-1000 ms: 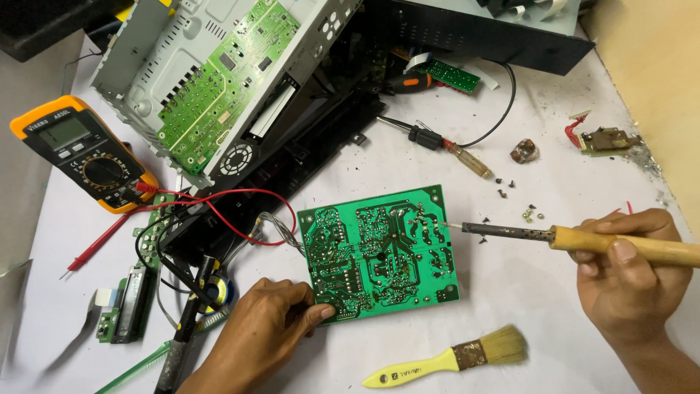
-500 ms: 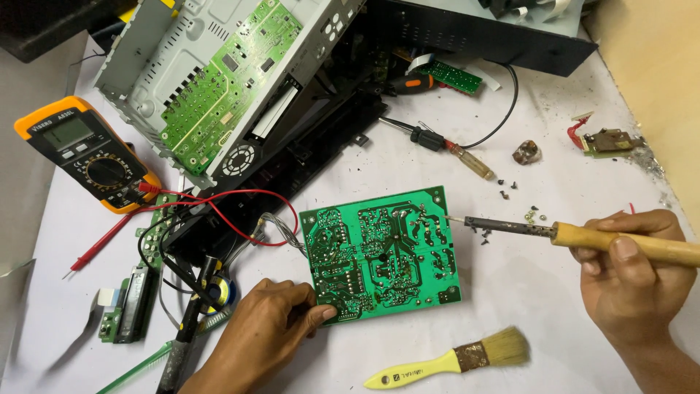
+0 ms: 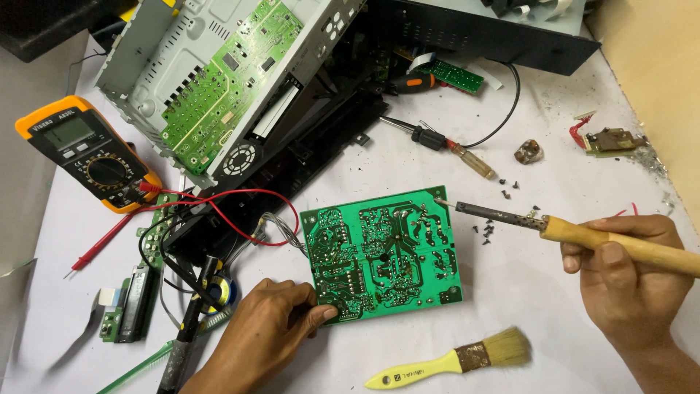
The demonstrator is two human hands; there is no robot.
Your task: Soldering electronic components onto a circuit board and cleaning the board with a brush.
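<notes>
Circuit board point(image 3: 383, 255) lies flat on the bench point(image 3: 510, 306); your left hand point(image 3: 266, 335) pinches its lower-left corner, your right hand point(image 3: 631, 281) is clamped on the soldering iron point(image 3: 554, 228), tip at the board's upper-right corner.

- Illumination: bright, even and diffuse, from overhead.
- Shadows: soft and short, beneath the brush point(image 3: 456, 357) and beside the circuit board point(image 3: 383, 254) on the white bench point(image 3: 510, 306).
- Sharpness: focus crisp throughout; no motion blur.
- Glare: mild sheen on the metal chassis point(image 3: 182, 44), far left.

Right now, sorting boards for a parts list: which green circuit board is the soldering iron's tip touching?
The large loose board lying flat mid-table, steadied by the left hand; the others sit in the chassis or lie elsewhere.
</notes>
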